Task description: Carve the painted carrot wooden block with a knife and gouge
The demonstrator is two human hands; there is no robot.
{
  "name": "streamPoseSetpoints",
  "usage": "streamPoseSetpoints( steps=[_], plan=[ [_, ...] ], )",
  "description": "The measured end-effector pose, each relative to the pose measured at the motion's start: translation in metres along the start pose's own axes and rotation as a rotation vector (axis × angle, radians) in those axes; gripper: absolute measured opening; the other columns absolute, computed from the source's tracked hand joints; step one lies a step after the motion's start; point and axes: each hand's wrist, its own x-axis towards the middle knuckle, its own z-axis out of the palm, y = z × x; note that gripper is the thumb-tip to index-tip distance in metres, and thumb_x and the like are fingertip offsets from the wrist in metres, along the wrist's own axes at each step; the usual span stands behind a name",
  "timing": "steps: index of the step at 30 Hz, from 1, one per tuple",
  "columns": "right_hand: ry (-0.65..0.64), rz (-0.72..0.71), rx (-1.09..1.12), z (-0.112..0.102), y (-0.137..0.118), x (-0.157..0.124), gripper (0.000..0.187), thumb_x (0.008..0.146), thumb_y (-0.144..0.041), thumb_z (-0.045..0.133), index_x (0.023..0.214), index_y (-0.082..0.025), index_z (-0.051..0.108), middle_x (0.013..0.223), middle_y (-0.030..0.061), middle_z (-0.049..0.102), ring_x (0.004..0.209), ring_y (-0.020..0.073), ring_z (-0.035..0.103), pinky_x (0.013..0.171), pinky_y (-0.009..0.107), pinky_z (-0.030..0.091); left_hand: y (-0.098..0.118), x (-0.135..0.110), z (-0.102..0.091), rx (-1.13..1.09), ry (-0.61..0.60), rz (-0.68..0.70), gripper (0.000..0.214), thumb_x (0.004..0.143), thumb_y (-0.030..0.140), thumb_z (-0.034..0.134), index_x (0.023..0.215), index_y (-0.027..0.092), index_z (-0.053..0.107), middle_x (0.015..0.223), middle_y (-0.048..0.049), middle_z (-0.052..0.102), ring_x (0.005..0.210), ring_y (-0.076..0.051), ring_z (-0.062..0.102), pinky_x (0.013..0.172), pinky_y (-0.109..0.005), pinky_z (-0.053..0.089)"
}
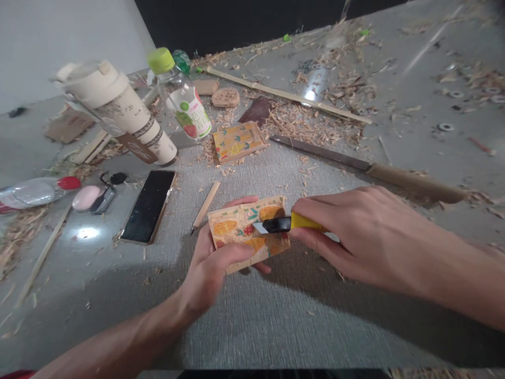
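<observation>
My left hand point(215, 260) grips a painted wooden block point(232, 223), its thumb across the front and fingers behind. Orange fruit shapes, red berries and green leaves decorate the block's face. In my right hand point(347, 226) is a utility knife point(305, 222) with a yellow handle and black front. Its short blade points left and lies at the berries near the middle of the block; whether the tip cuts in, I cannot tell. Just left of the block, a pencil point(207, 205) rests on the mat. Behind it lies another painted wooden block point(239, 142), patterned in yellow, with a recessed area.
A phone point(149, 206) lies at the left, below a beige tumbler point(118, 113) and a clear bottle point(182, 100) with a lime cap. A long file point(323, 152) with a wrapped handle stretches to the right. Wood shavings point(292, 123) and a bamboo strip point(284, 95) lie farther back.
</observation>
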Motion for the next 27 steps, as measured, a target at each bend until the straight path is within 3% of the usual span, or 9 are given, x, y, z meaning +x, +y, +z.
streamPoseSetpoints(
  steps=[6,15,20,27],
  plan=[
    [0.064,0.052,-0.047,0.009,-0.007,0.000,0.025,0.105,-0.038,0.050,0.087,-0.023,0.058,0.069,-0.0005,0.061,0.051,0.0143,0.045,0.058,0.034,0.012,-0.001,-0.002,0.004,-0.014,0.081,-0.008,0.073,0.080,0.021,0.077,0.151,0.023,0.059,0.121,-0.0096,0.082,0.082,-0.026,0.082,0.052,-0.024,0.059],
    [0.177,-0.013,-0.183,0.012,-0.009,0.000,0.029,0.107,-0.038,0.049,0.088,-0.021,0.061,0.068,0.0018,0.062,0.057,0.0171,0.054,0.058,0.034,0.013,-0.002,-0.001,0.003,-0.024,0.059,0.009,0.070,0.082,0.024,0.074,0.151,0.023,0.061,0.136,-0.0118,0.077,0.107,-0.033,0.081,0.059,-0.028,0.065],
    [0.237,-0.074,-0.245,0.006,-0.009,0.004,0.031,0.110,-0.035,0.046,0.088,-0.020,0.061,0.070,0.0017,0.064,0.059,0.0172,0.058,0.058,0.035,0.019,0.000,0.001,0.000,-0.018,0.046,0.025,0.065,0.080,0.022,0.073,0.145,0.023,0.067,0.140,-0.0131,0.075,0.106,-0.035,0.080,0.059,-0.031,0.067],
    [0.264,-0.112,-0.239,0.005,-0.008,0.005,0.033,0.112,-0.037,0.045,0.090,-0.020,0.061,0.075,0.0017,0.067,0.062,0.0175,0.061,0.060,0.035,0.027,0.004,-0.001,-0.003,-0.075,-0.017,0.061,0.076,0.080,0.016,0.073,0.154,0.026,0.057,0.131,-0.0102,0.079,0.101,-0.031,0.082,0.065,-0.034,0.070]
  ],
)
